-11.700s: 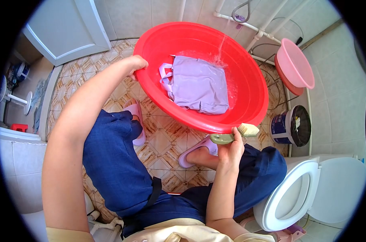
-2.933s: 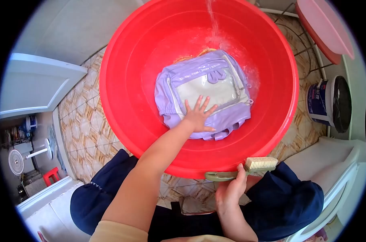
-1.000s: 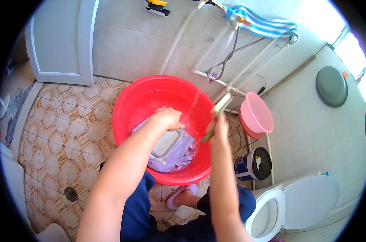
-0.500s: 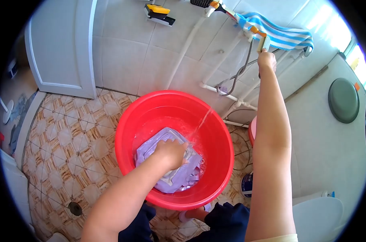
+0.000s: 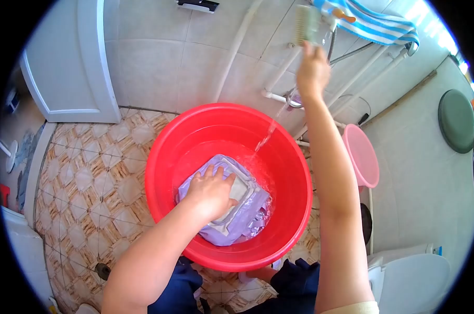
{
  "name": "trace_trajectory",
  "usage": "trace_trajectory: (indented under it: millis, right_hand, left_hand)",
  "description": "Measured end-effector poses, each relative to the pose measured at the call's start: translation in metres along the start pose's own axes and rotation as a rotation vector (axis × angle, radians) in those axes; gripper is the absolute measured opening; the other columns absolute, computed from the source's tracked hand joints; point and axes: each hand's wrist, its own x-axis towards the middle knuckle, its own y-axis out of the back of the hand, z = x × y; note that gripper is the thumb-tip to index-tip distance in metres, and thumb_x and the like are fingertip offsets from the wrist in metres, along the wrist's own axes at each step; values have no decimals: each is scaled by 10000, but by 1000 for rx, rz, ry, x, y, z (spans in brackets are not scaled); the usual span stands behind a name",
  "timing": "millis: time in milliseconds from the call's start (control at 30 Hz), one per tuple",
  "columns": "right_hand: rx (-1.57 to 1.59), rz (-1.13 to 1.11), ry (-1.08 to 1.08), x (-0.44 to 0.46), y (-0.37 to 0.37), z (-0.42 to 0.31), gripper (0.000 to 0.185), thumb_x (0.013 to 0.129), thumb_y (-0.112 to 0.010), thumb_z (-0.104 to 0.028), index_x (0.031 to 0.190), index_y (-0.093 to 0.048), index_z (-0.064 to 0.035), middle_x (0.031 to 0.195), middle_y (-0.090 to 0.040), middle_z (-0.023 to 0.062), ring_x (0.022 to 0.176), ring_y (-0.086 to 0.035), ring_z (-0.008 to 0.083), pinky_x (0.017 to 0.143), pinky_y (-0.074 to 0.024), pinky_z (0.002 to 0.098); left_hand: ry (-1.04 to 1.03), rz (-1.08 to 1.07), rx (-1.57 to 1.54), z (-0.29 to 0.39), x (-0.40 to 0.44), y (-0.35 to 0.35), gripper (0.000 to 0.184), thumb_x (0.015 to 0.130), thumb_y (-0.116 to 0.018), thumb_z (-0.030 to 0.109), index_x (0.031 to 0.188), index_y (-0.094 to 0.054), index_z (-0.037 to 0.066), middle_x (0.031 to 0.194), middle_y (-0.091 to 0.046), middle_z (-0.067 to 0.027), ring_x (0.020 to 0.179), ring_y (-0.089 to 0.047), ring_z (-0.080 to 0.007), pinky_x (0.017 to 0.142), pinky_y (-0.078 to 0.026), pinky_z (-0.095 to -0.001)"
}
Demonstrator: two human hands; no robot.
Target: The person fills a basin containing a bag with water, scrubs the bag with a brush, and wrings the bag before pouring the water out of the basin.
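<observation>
A large red basin (image 5: 161,152) stands on the tiled floor in front of me with some water inside. In it lies a wet, light purple bag (image 5: 252,206) with a pale panel and straps. My left hand (image 5: 212,194) rests on the bag's top, fingers spread flat. Up near the wall, my right hand (image 5: 313,73) grips a pale green scrub brush (image 5: 307,26), its bristles facing left; the brush is slightly blurred. A stream of water (image 5: 266,137) runs down from the wall pipes into the basin, to the right of the bag.
White pipes (image 5: 278,78) and a blue-striped towel (image 5: 380,23) are on the wall. A pink basin (image 5: 363,157) sits at the right, above a white toilet (image 5: 412,280). A round green lid (image 5: 455,121) hangs on the right wall. A white door (image 5: 64,63) stands at the left.
My right hand has brought the brush left, away from beside the towel. The fingers of my left hand have spread out on the bag. The view has shifted, showing more of the pink basin.
</observation>
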Motion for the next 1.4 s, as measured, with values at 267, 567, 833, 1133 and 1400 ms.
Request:
trace_trajectory:
  millis: [267,567,833,1133,1400]
  right_hand:
    - [-75,202,-341,79,48,40,401,895,-470,-422,1052,-610,-81,1000,-648,172,962,-602,355,814,-449,456]
    - [-126,218,-6,38,54,26,385,900,-492,-365,1094,-575,-43,956,-645,185,907,-614,338,786,-463,428]
    - [732,-478,-862,-236,-36,179,324,827,-639,-386,833,-614,-63,546,-396,-49,416,-345,66,382,-258,251]
    - [-391,-697,-998,-396,-39,265,502,808,-606,-425,1063,-582,6,972,-633,235,960,-608,371,804,-468,467]
    - [-828,-880,0,-406,-99,334,443,892,-474,-256,1313,-407,-136,1186,-540,159,952,-584,320,691,-539,427]
  left_hand:
    - [-19,13,24,11,12,-4,646,815,-604,425,1345,-415,109,1396,-369,-182,1314,-311,-363,1023,-322,-496]
    - [-34,-38,47,18,14,-5,658,827,-589,424,1361,-388,97,1408,-355,-182,1335,-278,-348,1068,-257,-481]
    - [-62,-134,-66,-32,11,-31,679,860,-548,441,1391,-333,76,1415,-317,-228,1348,-239,-363,1103,-198,-441]
    - [-214,-493,73,-83,31,-176,729,850,-558,461,1437,-241,168,1482,-140,-220,1377,-136,-374,1091,-173,-517]
    - [-382,-321,458,-142,124,-227,829,792,-617,462,1455,-179,228,1495,-123,-185,1384,-120,-353,1079,-159,-557]
